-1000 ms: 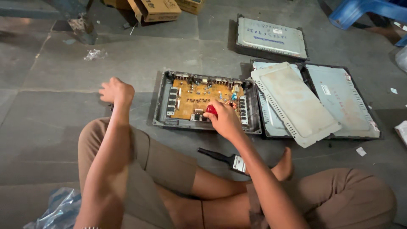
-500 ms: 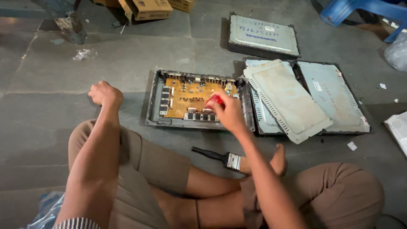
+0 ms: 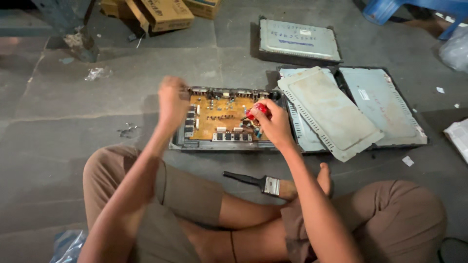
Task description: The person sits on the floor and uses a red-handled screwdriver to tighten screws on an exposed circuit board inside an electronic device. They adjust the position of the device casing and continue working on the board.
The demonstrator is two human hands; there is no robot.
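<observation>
A red-handled tool (image 3: 257, 110) is gripped in the closed fingers of the right hand (image 3: 275, 125), its tip set on the orange circuit board (image 3: 219, 117) inside an open dark chassis (image 3: 178, 142). The left hand (image 3: 173, 100) is raised over the chassis's left end, blurred, fingers curled; whether anything is held cannot be told. A grey stone floor (image 3: 58, 141) is seen below, with metal covers (image 3: 331, 109), a paintbrush (image 3: 253, 181) and cardboard boxes (image 3: 165, 13) around. Since the earlier frame, the left hand has been brought from the floor to the chassis.
</observation>
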